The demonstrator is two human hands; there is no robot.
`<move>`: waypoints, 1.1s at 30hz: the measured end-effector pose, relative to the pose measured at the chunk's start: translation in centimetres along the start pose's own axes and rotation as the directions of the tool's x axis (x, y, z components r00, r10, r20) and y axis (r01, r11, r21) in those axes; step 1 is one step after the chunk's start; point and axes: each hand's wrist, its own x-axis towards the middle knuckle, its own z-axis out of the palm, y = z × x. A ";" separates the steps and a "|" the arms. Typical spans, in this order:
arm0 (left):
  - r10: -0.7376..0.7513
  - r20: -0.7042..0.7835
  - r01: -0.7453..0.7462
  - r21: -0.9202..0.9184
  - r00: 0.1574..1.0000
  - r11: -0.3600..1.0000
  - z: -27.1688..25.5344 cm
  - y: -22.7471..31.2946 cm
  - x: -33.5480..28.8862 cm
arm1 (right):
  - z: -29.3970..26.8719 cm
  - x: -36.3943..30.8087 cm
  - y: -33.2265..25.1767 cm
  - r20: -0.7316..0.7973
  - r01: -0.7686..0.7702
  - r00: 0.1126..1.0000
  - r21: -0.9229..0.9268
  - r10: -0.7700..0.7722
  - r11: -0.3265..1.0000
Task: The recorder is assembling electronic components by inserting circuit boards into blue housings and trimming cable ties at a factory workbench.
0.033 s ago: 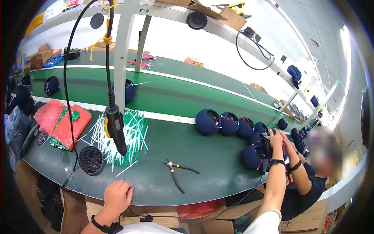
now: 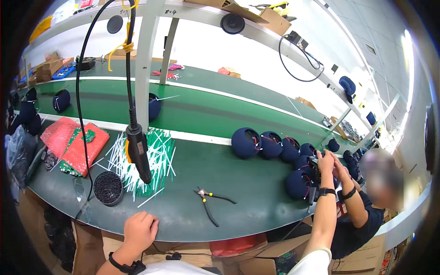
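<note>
My left hand point(image 2: 141, 230) rests at the near edge of the green bench, its fingers curled in and nothing visible in them. Far to the right, my right hand point(image 2: 326, 162) reaches among round dark blue shells point(image 2: 300, 184) with openings and red and white wires. Its fingers are bent at a dark part beside the shells; what they grip is mostly hidden. Right beside it are the hands point(image 2: 341, 173) of another person. Between my two hands lie cutting pliers point(image 2: 211, 197) with black and yellow handles, jaws toward the far side.
White plastic strips point(image 2: 137, 167) lie piled at left, beside a round tub of small black pieces point(image 2: 108, 188) and red bubble-wrap pouches point(image 2: 87, 151) with green circuit boards. A black-handled tool point(image 2: 139, 153) hangs on a cable by the metal post point(image 2: 145, 64). More shells point(image 2: 246, 142) line up rightward.
</note>
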 end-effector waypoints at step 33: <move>0.236 0.054 -0.221 -0.197 0.970 0.955 -1.0 -3.3 -2.3 | 0.6 -23.1 -37.5 0.505 0.213 0.642 0.606 -0.577 0.767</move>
